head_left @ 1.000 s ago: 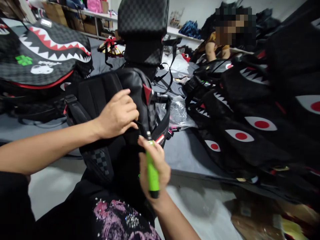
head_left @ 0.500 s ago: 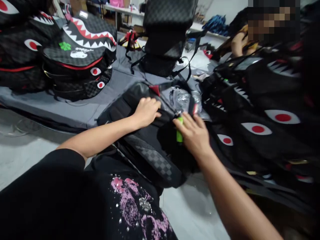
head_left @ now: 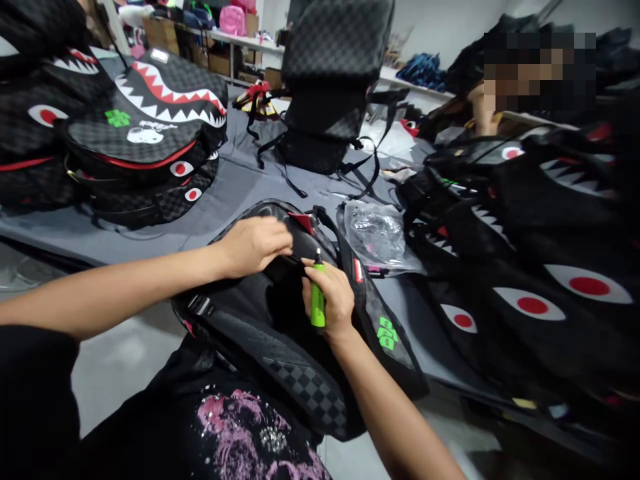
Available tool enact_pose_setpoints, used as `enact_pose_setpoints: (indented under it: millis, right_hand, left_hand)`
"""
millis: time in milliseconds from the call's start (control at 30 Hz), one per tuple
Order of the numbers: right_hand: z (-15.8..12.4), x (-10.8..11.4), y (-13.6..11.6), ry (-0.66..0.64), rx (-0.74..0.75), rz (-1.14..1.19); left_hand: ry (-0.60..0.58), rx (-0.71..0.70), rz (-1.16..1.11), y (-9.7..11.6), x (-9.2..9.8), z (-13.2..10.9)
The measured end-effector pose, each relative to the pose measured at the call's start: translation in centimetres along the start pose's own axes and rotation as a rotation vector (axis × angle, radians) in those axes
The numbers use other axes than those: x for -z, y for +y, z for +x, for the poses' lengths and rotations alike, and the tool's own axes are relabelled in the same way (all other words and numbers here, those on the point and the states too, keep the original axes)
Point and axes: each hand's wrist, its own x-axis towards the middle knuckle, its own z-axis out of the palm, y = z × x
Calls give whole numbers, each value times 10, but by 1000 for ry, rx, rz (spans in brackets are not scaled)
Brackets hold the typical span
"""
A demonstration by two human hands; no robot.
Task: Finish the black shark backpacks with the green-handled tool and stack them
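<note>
A black checkered backpack (head_left: 300, 360) lies tilted against my lap and the grey table edge. My left hand (head_left: 257, 243) is closed, pinching the fabric near its top by a red tab. My right hand (head_left: 330, 300) is wrapped round a slim green lighter-like tool (head_left: 317, 301), whose tip points up at the spot my left hand holds. A green emblem (head_left: 387, 332) shows on the backpack's side.
Shark-mouth backpacks are piled at the left (head_left: 145, 133) and along the right (head_left: 525, 253). An upright checkered backpack (head_left: 330, 80) stands at the back centre. A clear plastic bag (head_left: 380, 233) lies on the grey table (head_left: 250, 173). Another person sits at the back right.
The backpack went from upright in my hands to lying low against my lap. My right hand regripped the green tool and brought its tip up beside my left hand.
</note>
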Motion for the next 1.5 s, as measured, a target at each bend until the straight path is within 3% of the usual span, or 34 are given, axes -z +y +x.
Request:
enact_pose_setpoints:
  millis: [100,200,267,400,600,700,867,933,1067,1233,1333,1500]
  right_hand:
    - [-4,-3,-5,54,-28,58]
    - [-9,2,-16,-1,-97,65]
    - [-13,8,-21,-64,-147,81]
    - [-19,13,-15,-132,-185,118]
    - [-17,5,-1,34,-544,378]
    - [-9,11,5,-96,-601,278]
    - [22,38,20,-425,-553,230]
    - [36,45,25,-549,-534,271]
    - [57,45,29,-673,-576,284]
    - [71,45,36,-888,-534,282]
    - [72,46,41,-942,-469,246]
    - [67,38,43,-898,-374,192]
  left_hand:
    - [-104,141,12,-16,1,36]
    - [-366,149,3,-26,-19,67]
    - [-446,120,21,-28,-35,76]
    - [-384,69,66,-25,-51,68]
    - [-334,24,164,-13,-50,55]
    - [-363,63,175,-11,-52,58]
    - [-381,88,149,-11,-53,63]
    - [-378,180,145,-10,-51,64]
    - [-418,392,183,-5,-45,66]
    - [-428,368,213,-1,-39,65]
    - [-419,362,201,-1,-39,64]
    - [-436,371,175,-4,-42,64]
